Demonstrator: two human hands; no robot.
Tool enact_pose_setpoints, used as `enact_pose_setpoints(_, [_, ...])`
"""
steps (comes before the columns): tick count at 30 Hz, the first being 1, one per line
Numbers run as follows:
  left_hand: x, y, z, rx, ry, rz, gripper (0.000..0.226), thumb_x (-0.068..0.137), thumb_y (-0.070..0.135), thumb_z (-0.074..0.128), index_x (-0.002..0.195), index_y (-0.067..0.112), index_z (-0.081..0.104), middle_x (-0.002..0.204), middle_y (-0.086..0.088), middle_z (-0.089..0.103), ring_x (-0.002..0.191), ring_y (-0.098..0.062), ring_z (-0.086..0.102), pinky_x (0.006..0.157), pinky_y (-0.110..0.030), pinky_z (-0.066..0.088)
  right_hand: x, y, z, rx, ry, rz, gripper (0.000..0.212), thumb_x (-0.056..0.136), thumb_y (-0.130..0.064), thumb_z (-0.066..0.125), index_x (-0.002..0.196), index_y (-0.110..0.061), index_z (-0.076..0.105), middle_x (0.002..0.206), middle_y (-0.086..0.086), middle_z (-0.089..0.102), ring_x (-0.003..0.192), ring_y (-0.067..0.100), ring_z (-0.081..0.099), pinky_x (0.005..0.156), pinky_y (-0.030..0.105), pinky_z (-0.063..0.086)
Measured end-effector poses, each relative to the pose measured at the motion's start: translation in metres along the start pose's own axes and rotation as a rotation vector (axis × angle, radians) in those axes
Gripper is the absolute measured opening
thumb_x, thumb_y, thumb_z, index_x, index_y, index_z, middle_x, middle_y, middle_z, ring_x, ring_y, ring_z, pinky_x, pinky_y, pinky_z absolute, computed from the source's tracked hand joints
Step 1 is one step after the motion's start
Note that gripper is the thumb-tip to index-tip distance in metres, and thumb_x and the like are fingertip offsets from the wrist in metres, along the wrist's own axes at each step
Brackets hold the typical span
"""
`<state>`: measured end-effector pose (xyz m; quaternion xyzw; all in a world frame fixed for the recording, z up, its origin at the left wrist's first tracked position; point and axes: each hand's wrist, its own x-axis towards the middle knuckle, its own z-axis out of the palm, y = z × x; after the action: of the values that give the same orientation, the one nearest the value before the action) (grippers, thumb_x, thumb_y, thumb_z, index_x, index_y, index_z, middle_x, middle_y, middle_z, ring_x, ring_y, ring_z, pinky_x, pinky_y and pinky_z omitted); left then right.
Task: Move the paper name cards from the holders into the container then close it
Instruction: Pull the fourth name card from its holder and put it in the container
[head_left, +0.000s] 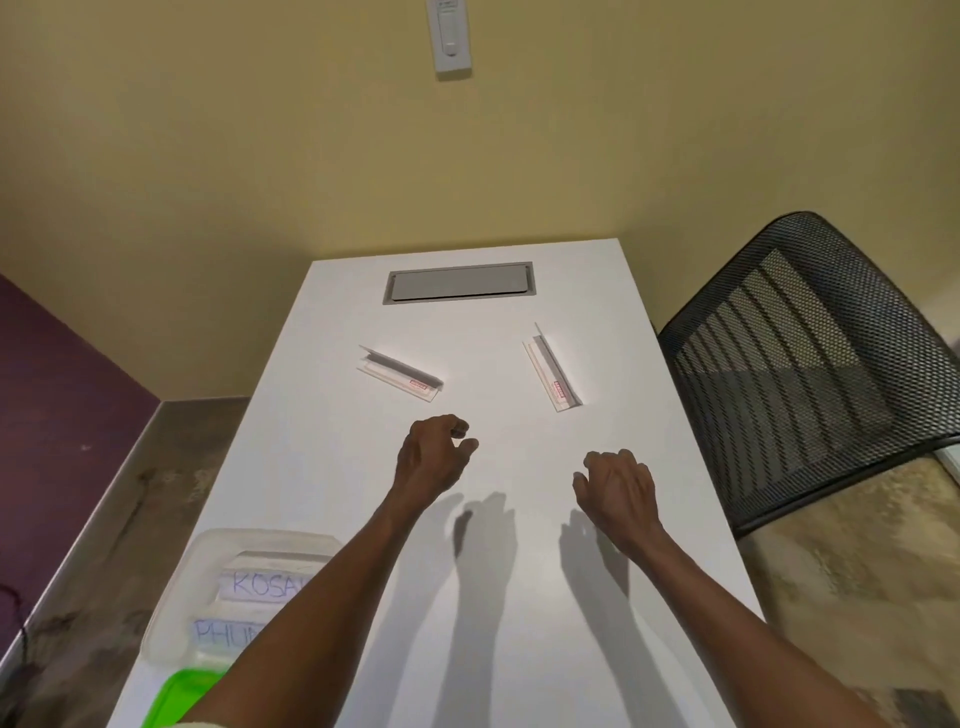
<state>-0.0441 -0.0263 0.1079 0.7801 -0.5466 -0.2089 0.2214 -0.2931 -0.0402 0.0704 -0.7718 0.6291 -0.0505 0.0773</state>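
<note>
Two clear plastic card holders lie on the white table (519, 571): the left holder (400, 372) and the right holder (551, 373), each with a small red label. A clear plastic container (228, 545) stands at the near left, uncovered, with paper name cards (260, 584) bearing blue handwriting inside. A green lid (182, 696) lies just in front of it. My left hand (434, 457) hovers below the left holder, fingers curled and holding nothing. My right hand (618, 486) hovers below the right holder, fingers loosely curled, nothing in it. My left forearm hides part of the container.
A grey cable hatch (460, 282) is set into the table's far end. A black mesh chair (810, 364) stands close to the right edge. A yellow wall with a white switch unit (451, 36) is behind the table.
</note>
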Motion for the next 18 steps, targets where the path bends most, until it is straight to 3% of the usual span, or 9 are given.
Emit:
enact_pose_setpoints(5, [0.023, 0.006, 0.008, 0.002, -0.025, 0.021, 0.032, 0.083, 0.036, 0.065, 0.110, 0.019, 0.067, 0.111, 0.006, 0.070, 0.103, -0.015, 0.063, 0.091, -0.035, 0.051, 0.018, 0.007, -0.002, 0.044, -0.027, 0.070, 0.020, 0.091, -0.025, 0.043, 0.076, -0.012, 0.046, 0.079, 0.006, 0.061, 0.087, 0.030, 0.051, 0.074, 0.037, 0.041])
enact_pose_setpoints(7, [0.035, 0.008, 0.010, -0.008, -0.031, 0.024, 0.032, 0.084, 0.037, 0.065, 0.109, 0.018, 0.068, 0.111, 0.005, 0.070, 0.104, -0.015, 0.063, 0.092, -0.036, 0.050, 0.026, 0.007, -0.003, 0.114, -0.022, 0.124, 0.021, 0.089, -0.023, 0.048, 0.073, -0.010, 0.048, 0.073, 0.007, 0.059, 0.082, 0.032, 0.050, 0.074, 0.036, 0.041])
enact_pose_setpoints(13, [0.076, 0.013, 0.019, -0.002, -0.067, 0.021, 0.029, 0.086, 0.037, 0.063, 0.108, 0.018, 0.068, 0.108, 0.005, 0.070, 0.103, -0.017, 0.062, 0.091, -0.036, 0.050, 0.052, 0.006, 0.003, 0.249, -0.015, 0.187, 0.032, 0.082, -0.014, 0.051, 0.061, -0.012, 0.027, 0.054, 0.002, 0.025, 0.063, 0.028, 0.031, 0.056, 0.034, 0.024])
enact_pose_setpoints(18, [0.117, 0.023, 0.030, 0.043, -0.076, 0.037, 0.024, 0.090, 0.021, 0.046, 0.083, 0.017, 0.069, 0.086, -0.002, 0.069, 0.086, -0.024, 0.060, 0.077, -0.036, 0.051, 0.079, 0.010, 0.024, 0.243, -0.051, 0.233, 0.031, 0.084, -0.016, 0.050, 0.061, -0.012, 0.030, 0.055, 0.006, 0.036, 0.063, 0.030, 0.038, 0.056, 0.034, 0.026])
